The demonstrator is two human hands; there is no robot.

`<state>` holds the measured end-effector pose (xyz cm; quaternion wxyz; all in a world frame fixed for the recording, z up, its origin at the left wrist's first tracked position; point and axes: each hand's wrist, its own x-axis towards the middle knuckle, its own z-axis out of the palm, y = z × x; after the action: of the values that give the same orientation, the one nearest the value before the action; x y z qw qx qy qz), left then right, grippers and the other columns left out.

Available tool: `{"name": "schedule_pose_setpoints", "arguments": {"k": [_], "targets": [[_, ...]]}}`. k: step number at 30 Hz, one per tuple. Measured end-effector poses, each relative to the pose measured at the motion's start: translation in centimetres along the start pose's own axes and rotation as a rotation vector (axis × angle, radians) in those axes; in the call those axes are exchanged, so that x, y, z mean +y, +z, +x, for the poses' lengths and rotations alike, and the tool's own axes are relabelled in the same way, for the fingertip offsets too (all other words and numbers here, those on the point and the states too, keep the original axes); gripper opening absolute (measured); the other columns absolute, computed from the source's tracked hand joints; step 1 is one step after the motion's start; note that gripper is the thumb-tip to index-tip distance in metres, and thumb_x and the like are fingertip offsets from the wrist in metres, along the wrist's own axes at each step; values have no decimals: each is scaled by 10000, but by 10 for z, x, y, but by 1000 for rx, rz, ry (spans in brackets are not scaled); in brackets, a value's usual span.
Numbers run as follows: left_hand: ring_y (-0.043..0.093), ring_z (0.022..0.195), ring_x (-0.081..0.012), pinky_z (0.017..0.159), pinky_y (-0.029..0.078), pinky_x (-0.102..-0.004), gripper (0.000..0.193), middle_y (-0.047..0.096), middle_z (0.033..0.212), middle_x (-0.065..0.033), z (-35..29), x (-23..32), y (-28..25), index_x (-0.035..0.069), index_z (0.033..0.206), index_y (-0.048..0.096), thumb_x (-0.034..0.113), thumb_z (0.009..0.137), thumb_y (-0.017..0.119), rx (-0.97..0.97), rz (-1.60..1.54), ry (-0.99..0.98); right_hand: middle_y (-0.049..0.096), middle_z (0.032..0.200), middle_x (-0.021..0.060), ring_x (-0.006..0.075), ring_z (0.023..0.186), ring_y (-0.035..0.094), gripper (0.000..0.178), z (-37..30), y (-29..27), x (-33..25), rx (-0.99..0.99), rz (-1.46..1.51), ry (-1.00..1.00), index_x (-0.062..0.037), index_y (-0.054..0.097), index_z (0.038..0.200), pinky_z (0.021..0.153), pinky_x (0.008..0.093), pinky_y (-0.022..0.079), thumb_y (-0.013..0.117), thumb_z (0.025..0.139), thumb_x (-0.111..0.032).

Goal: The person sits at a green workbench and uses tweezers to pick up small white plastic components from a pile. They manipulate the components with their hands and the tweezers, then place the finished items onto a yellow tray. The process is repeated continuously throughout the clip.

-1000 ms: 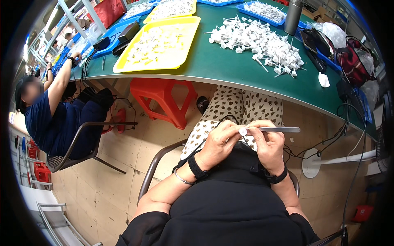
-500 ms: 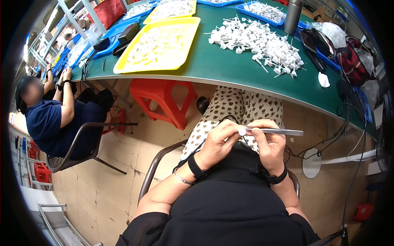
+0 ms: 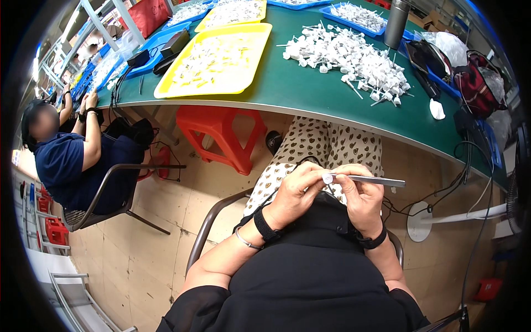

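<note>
Above my lap, my left hand [image 3: 301, 191] pinches a small white plastic part [image 3: 327, 179] with a round face. Close beside it, my right hand [image 3: 362, 196] is closed around a pair of metal tweezers [image 3: 381, 180], whose wide end sticks out to the right. The tweezers' tips meet the white part, but fingers partly hide the contact. On the green table [image 3: 298, 88] ahead lies a loose heap of similar white parts [image 3: 348, 61] with thin stems. Left of the heap, a yellow tray [image 3: 243, 83] holds many small white and yellowish pieces.
A grey metal bottle [image 3: 396, 25] stands behind the heap, near a blue tray [image 3: 381, 33] of white parts. A red stool [image 3: 221, 133] is under the table edge. Cables hang at the right by a fan base [image 3: 418, 224]. Another person [image 3: 77, 155] sits at the left.
The tweezers' outer end has dipped slightly and shifted a little left as my right hand turned. The white part's round face has moved slightly right and shows more fully.
</note>
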<state>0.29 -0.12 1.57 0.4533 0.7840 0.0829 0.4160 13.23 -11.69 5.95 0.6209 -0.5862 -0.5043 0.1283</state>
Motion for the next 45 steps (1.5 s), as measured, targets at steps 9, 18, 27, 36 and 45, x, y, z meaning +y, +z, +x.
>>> {"name": "schedule_pose_setpoints", "arguments": {"k": [9, 18, 27, 36, 45], "targets": [[659, 869, -260, 744, 536, -342, 259, 656, 965, -99, -2, -4, 1, 50, 1143, 718, -46, 903, 703, -15, -16, -2, 713, 888, 98, 174, 744, 678, 70, -1, -1, 2, 7, -7, 13, 26, 709, 1002, 666, 285, 530, 716, 950, -20], [652, 854, -266, 725, 535, -353, 293, 647, 941, -87, -3, -4, 3, 80, 1159, 714, -43, 894, 701, -23, 15, -11, 714, 887, 119, 238, 757, 676, 61, 1, 0, 4, -7, -129, -147, 8, 704, 979, 686, 330, 535, 726, 925, -6], [663, 847, -277, 716, 539, -359, 272, 651, 949, -96, -3, -6, 3, 67, 1149, 704, -35, 897, 700, -42, 41, -3, 709, 887, 121, 271, 792, 675, 75, 3, 2, 2, -21, -210, -190, -3, 699, 967, 695, 359, 538, 737, 903, -14], [678, 851, -266, 725, 551, -342, 228, 673, 976, -109, -5, -5, 3, 34, 1129, 707, -38, 913, 688, -65, 19, -22, 707, 886, 117, 255, 778, 681, 65, 13, -10, -9, -203, -388, -298, 1, 699, 957, 683, 350, 537, 734, 904, -16], [687, 796, -156, 724, 577, -282, 183, 685, 945, -92, 6, 5, -4, -16, 1149, 714, -17, 995, 615, -4, -165, -192, 722, 991, 101, 148, 888, 705, 147, 5, -7, -1, 75, 354, 154, 61, 670, 1102, 822, 272, 582, 662, 1007, -51]]}}
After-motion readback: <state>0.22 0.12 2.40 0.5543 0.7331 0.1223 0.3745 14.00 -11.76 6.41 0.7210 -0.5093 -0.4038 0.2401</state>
